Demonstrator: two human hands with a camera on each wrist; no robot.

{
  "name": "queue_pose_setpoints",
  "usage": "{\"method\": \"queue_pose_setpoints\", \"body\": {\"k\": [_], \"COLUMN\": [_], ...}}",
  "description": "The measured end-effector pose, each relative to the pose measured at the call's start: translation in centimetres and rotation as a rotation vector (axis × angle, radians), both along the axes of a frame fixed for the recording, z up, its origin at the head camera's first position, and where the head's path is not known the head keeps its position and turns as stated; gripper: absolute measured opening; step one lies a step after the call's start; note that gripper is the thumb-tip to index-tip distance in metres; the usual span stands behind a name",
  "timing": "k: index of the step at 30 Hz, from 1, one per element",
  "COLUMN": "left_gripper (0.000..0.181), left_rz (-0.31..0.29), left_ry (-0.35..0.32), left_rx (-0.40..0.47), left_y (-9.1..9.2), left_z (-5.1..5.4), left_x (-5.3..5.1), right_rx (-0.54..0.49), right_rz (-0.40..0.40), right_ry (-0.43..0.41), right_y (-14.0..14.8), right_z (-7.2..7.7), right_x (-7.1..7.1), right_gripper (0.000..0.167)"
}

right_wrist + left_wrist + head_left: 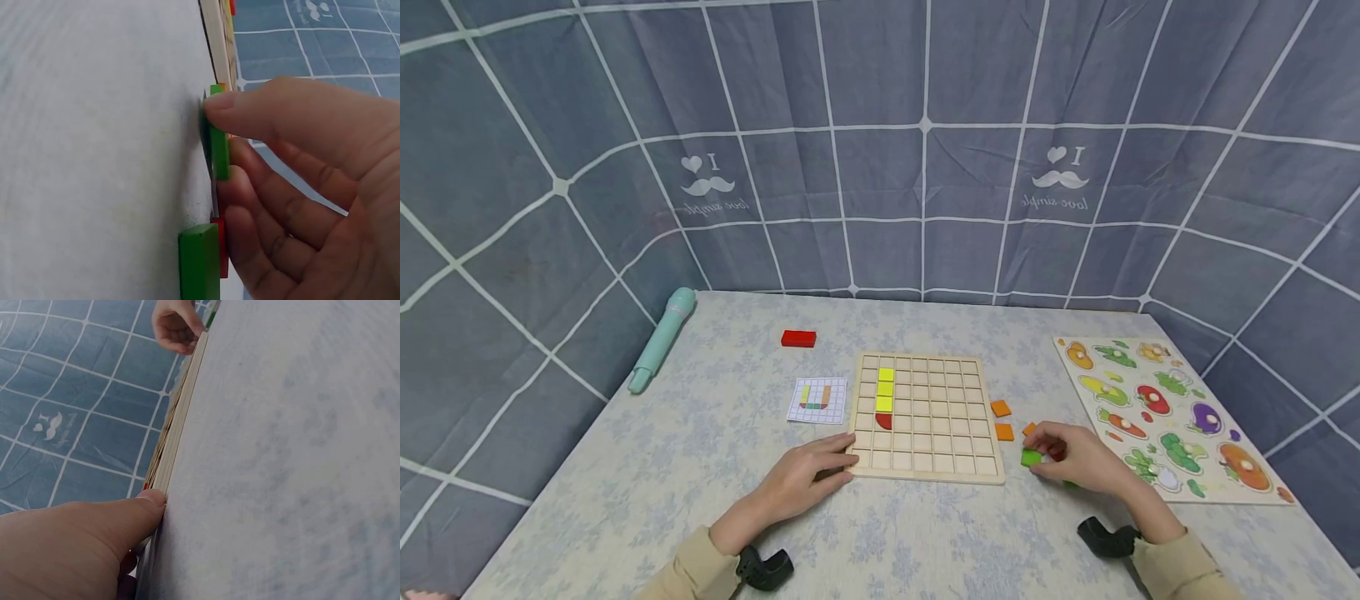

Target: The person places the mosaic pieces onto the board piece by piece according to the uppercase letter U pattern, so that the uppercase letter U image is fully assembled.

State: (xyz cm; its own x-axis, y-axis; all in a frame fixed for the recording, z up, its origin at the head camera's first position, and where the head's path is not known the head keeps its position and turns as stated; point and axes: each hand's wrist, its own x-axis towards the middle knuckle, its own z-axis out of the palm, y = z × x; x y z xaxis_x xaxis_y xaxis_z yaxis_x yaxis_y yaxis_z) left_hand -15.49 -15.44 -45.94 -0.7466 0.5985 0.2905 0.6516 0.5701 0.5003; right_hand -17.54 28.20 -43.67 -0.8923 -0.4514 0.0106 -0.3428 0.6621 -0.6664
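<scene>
My left hand [801, 475] rests at the left edge of a wooden grid board [936, 421], fingertips touching it. In the left wrist view the thumb [150, 500] lies against the board's side. On the board, several yellow squares [885, 389] form a column above a red quarter-round piece [884, 422]. Right of the board, my right hand [1082, 457] pinches a green block [220, 144] close to the tabletop. Another green block [199, 262] and a red piece [223, 247] lie by its fingers. Orange squares [1004, 432] sit between the board and that hand.
A pattern card [795, 410] lies left of the board, and a red block [798, 338] behind it. A teal microphone-shaped object [662, 340] is at the far left. A vegetable puzzle board [1108, 400] lies at the right. Grid-patterned cloth [880, 175] encloses the table.
</scene>
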Motion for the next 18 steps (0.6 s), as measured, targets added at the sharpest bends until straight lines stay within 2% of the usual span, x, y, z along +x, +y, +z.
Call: {"method": "queue_pose_setpoints", "body": {"k": [5,8,18], "left_gripper": [0.032,0.032,0.032], "left_rz": [0.006,0.004,-0.009], "left_ry": [-0.008,-0.01,0.002], "left_rx": [-0.001,0.002,0.014], "left_y": [0.0,0.0,0.0], "left_z": [0.0,-0.1,-0.1], "left_x": [0.0,0.0,0.0], "right_rx": [-0.01,-0.013,-0.071], "right_rz": [0.003,0.014,0.116], "right_ry": [-0.016,0.006,0.042], "right_y": [-0.6,-1.5,-7.0], "right_z": [0.6,1.1,3.0], "right_x": [-0.3,-0.8,-3.3], "right_gripper": [0.021,0.021,0.02]}}
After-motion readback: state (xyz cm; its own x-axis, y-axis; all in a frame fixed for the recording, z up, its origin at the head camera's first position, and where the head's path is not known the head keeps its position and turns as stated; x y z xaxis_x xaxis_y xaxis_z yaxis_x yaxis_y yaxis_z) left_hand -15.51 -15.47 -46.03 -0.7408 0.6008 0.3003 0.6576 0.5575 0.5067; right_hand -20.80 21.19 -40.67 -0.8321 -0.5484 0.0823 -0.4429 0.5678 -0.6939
